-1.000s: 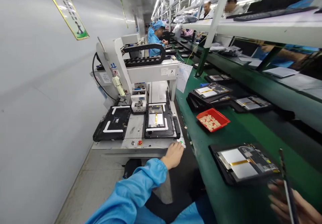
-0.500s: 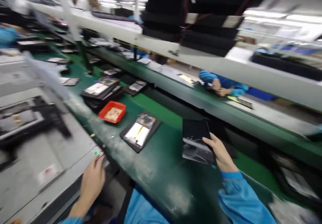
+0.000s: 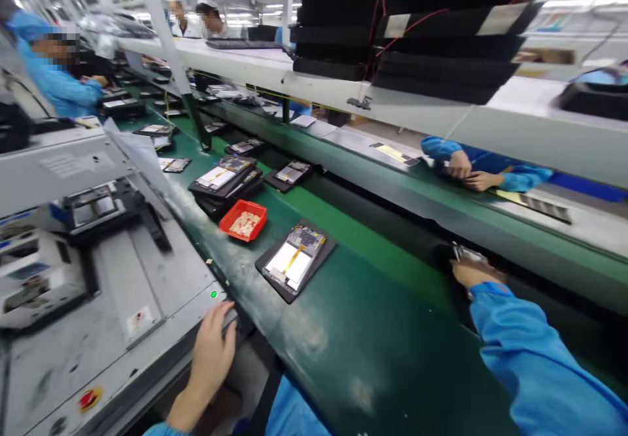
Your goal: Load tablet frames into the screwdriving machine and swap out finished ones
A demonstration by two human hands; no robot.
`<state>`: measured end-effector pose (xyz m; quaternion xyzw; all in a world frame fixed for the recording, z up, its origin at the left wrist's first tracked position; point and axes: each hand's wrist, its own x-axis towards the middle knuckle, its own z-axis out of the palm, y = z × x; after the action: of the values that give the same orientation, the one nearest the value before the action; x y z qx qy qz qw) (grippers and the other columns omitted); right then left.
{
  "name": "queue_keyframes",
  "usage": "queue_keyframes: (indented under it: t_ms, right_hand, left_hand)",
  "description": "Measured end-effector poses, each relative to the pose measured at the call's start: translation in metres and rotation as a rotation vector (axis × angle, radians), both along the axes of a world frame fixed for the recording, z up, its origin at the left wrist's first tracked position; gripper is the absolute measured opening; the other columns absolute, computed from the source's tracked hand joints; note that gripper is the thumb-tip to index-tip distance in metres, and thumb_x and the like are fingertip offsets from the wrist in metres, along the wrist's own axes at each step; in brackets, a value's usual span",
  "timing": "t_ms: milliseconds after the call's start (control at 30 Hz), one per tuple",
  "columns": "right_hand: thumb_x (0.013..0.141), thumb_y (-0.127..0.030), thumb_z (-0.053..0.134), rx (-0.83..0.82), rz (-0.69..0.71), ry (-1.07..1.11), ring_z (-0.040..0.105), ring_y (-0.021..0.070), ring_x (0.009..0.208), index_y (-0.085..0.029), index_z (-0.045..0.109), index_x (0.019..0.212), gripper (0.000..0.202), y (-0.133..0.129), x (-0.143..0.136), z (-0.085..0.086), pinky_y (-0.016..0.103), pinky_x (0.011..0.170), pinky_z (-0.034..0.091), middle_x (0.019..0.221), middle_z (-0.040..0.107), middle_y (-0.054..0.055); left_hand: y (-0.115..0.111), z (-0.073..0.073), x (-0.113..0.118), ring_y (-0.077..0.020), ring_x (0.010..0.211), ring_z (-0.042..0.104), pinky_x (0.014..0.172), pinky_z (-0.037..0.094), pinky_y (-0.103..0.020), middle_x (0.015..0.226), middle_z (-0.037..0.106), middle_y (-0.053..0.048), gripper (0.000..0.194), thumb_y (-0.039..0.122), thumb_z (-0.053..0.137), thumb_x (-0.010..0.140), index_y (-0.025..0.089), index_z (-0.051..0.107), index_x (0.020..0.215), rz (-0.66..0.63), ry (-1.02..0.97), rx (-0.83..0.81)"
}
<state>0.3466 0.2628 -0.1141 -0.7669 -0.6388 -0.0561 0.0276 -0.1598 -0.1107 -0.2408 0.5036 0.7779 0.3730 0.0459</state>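
Relative to the red tray [image 3: 249,228], the left hand [image 3: 212,348] is placed nearer, grip loosely spread; the right hand [image 3: 473,274], rightward at a blurred device [image 3: 468,252], its grip indeterminable.

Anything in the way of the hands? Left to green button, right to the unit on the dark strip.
Nothing visible. The left hand is right beside the green button, with no object between. The right hand is at the unit on the dark strip; blur hides whether it grips it.
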Motion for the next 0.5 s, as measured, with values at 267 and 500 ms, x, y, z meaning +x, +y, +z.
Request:
queue_keyframes:
  t_ms: [267,500]
  right_hand:
    - [0.091,-0.036,0.051,-0.124,0.428,0.465,0.07,0.0229,0.089,-0.018,0.069,0.11,0.031,-0.054,-0.125,-0.064,0.032,0.079,0.053,0.097,0.072,0.01]
    - [0.081,-0.042,0.057,-0.359,0.544,0.988,0.067,0.0174,0.072,-0.012,0.054,0.129,0.057,-0.13,-0.223,-0.1,0.035,0.07,0.057,0.104,0.065,0.01]
  left_hand:
    - [0.138,0.033,-0.02,-0.0263,0.116,0.059,0.106,0.042,-0.043,0.127,0.06,-0.017,0.039,0.015,0.05,0.086,0.012,0.059,0.124,-0.118,-0.163,-0.145]
    - [0.161,0.027,0.012,-0.0179,0.081,0.064,0.081,0.048,-0.031,0.084,0.068,-0.004,0.017,0.011,0.058,0.081,0.016,0.067,0.095,-0.209,-0.273,-0.268]
